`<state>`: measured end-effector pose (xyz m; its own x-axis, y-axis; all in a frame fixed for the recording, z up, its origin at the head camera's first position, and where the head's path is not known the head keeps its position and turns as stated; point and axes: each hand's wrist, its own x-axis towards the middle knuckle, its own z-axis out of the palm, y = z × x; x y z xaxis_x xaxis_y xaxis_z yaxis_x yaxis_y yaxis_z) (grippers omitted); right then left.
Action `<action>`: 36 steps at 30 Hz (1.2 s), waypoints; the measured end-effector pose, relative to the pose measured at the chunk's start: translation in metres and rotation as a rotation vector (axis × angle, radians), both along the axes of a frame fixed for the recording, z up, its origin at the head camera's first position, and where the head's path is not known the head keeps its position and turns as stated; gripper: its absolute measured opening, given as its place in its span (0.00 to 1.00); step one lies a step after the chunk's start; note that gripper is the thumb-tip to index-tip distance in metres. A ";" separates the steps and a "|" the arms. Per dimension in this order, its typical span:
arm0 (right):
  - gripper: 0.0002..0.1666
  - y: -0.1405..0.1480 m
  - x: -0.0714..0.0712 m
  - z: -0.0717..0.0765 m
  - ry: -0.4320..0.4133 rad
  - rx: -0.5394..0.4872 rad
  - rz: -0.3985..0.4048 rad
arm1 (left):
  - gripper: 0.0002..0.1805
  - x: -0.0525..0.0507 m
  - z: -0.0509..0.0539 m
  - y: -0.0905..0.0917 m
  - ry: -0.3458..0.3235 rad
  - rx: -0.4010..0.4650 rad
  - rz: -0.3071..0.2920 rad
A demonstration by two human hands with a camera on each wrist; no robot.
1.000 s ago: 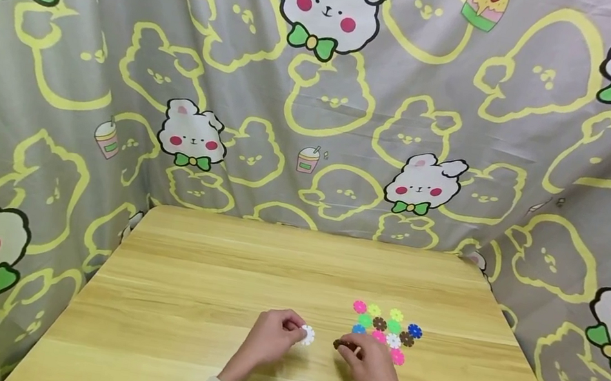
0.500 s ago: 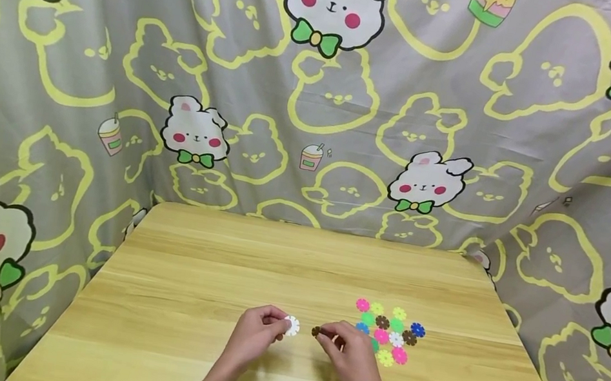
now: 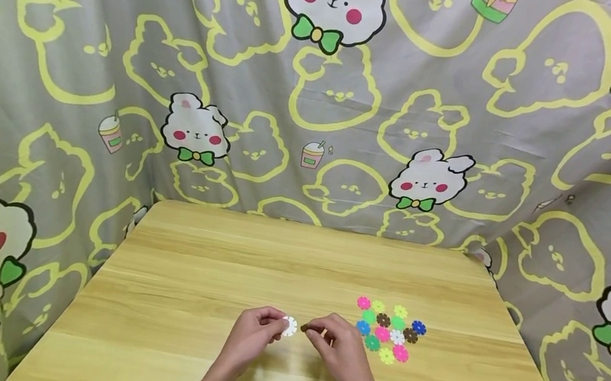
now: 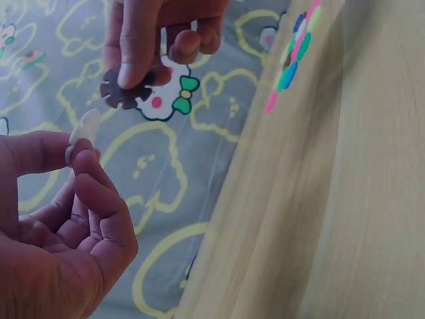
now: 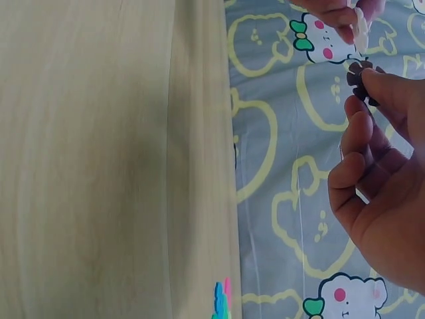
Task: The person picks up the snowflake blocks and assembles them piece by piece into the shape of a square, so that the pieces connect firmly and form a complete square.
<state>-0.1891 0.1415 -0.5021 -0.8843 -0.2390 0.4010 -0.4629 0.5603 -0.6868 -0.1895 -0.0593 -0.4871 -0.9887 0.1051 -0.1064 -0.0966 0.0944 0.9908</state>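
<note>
The right hand (image 3: 341, 346), which I watch remotely, pinches a brown disc (image 4: 115, 97) and has drawn nearer the left hand (image 3: 254, 334), pinching a white disc (image 3: 291, 326), so I judge the discs, just apart above the table (image 3: 183, 264), nearly in contact.

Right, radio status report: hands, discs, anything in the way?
Left hand pinches white disc. Right hand pinches brown disc. Narrow gap between, no obstruction seen.
</note>
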 end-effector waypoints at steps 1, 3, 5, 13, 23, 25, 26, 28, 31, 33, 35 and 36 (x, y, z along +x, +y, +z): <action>0.07 -0.001 0.000 0.000 -0.002 -0.003 0.009 | 0.14 0.000 0.000 0.000 -0.002 0.001 0.000; 0.06 -0.003 0.000 0.001 -0.001 -0.010 0.022 | 0.14 0.000 -0.002 0.000 -0.007 0.002 0.002; 0.06 -0.004 0.000 0.000 -0.001 -0.018 0.028 | 0.14 -0.001 -0.003 -0.001 -0.015 0.008 0.004; 0.06 -0.007 0.000 0.000 0.031 -0.031 0.048 | 0.14 -0.002 -0.005 -0.001 -0.033 0.020 -0.003; 0.07 -0.010 0.002 -0.003 0.048 -0.047 0.003 | 0.15 0.000 -0.007 -0.003 -0.050 0.072 -0.029; 0.07 -0.011 0.002 -0.003 0.050 -0.044 0.011 | 0.15 0.000 -0.007 -0.002 -0.049 0.075 -0.032; 0.07 -0.011 0.002 -0.003 0.053 -0.043 0.018 | 0.15 0.000 -0.007 -0.002 -0.047 0.076 -0.034; 0.06 -0.011 0.002 -0.004 0.064 -0.036 0.030 | 0.15 0.000 -0.008 -0.002 -0.046 0.073 -0.036; 0.05 -0.010 0.002 -0.005 0.078 -0.026 0.039 | 0.15 0.000 -0.009 -0.002 -0.046 0.065 -0.032; 0.05 -0.010 0.002 -0.005 0.097 -0.018 0.042 | 0.15 -0.001 -0.010 -0.002 -0.051 0.061 -0.026; 0.05 -0.011 0.002 -0.005 0.116 -0.010 0.035 | 0.15 -0.001 -0.011 -0.002 -0.051 0.050 -0.027; 0.05 -0.011 0.002 -0.006 0.131 -0.005 0.031 | 0.15 -0.001 -0.011 -0.002 -0.051 0.045 -0.027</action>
